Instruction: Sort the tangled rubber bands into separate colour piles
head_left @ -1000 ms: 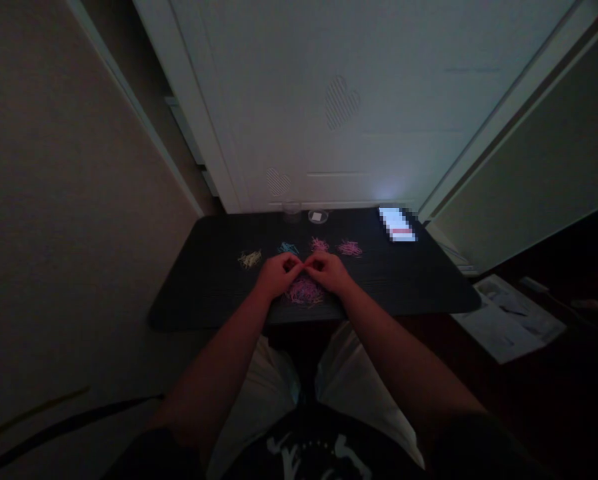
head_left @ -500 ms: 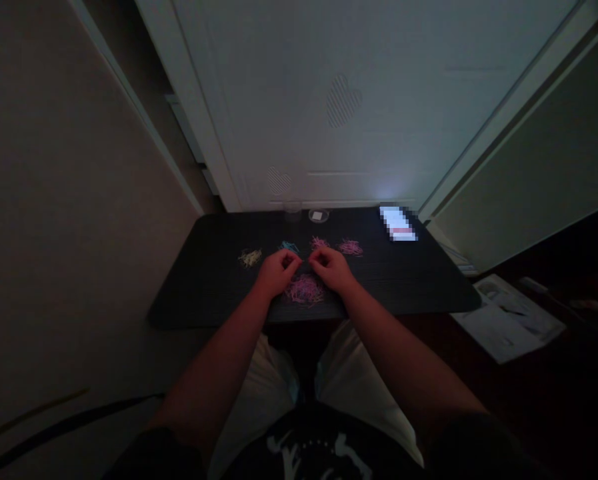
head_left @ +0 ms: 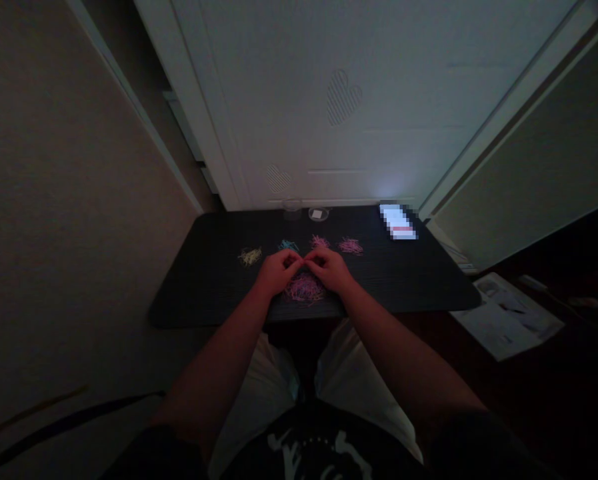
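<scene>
left hand (head_left: 275, 273): over the near side of the table (head_left: 189, 273), thumb and fingertips drawn together; whether a strand is between them, cannot tell.
right hand (head_left: 333, 271): mirrors the left, thumb and fingertips together, tips meeting or almost meeting the left's. likely so that both can work one tiny piece; low light hides any such piece.
mixed heap (head_left: 305, 289): thin strands, mostly pink and purple, right below the hands, probably for short reach; upper edge partly covered by them.
sorted piles: yellowish (head_left: 250, 257), blue (head_left: 287, 245), pink (head_left: 319, 242) and another pink (head_left: 351, 246), in a loose row beyond the heap. gaps between them presumably keep colours from mixing. blue is partly cut off by the left hand; how the two pinks differ, unclear.
clear cup (head_left: 292, 212): far edge, faint; contents cannot be made out.
round clear lid (head_left: 318, 215): beside the cup, white square on it; its print, if any, unreadable.
phone (head_left: 397, 223): far right, screen lit but pixelated.
</scene>
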Motion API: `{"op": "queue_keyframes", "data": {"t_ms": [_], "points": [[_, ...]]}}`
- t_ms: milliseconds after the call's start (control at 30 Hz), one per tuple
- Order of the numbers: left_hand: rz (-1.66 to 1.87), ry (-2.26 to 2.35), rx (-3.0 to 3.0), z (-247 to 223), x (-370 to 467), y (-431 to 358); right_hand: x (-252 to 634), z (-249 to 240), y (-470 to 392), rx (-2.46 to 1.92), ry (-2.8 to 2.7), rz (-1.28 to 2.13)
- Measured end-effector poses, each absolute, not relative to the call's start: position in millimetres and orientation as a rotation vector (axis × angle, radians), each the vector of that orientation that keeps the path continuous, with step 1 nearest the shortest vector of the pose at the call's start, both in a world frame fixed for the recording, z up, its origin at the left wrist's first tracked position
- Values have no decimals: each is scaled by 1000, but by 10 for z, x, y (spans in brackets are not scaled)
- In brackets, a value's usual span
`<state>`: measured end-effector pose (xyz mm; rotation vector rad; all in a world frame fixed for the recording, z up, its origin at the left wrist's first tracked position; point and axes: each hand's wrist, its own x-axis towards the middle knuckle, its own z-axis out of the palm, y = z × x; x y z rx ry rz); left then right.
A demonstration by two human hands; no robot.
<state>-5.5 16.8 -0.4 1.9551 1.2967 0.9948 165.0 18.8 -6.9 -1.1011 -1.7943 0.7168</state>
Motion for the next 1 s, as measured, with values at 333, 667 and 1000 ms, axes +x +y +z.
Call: {"op": "queue_keyframes", "data": {"t_ms": [333,667,1000], "points": [[1027,1332,1935,45,-36,157,1652,-97,204,-1167,-1758,739],[1070,1310,1904,-9,-49,181,1655,-103,200,-1101,-1727,839],[1019,1321,1920,23,-45,157,1646,-70,189,-1160,-1771,757]]}}
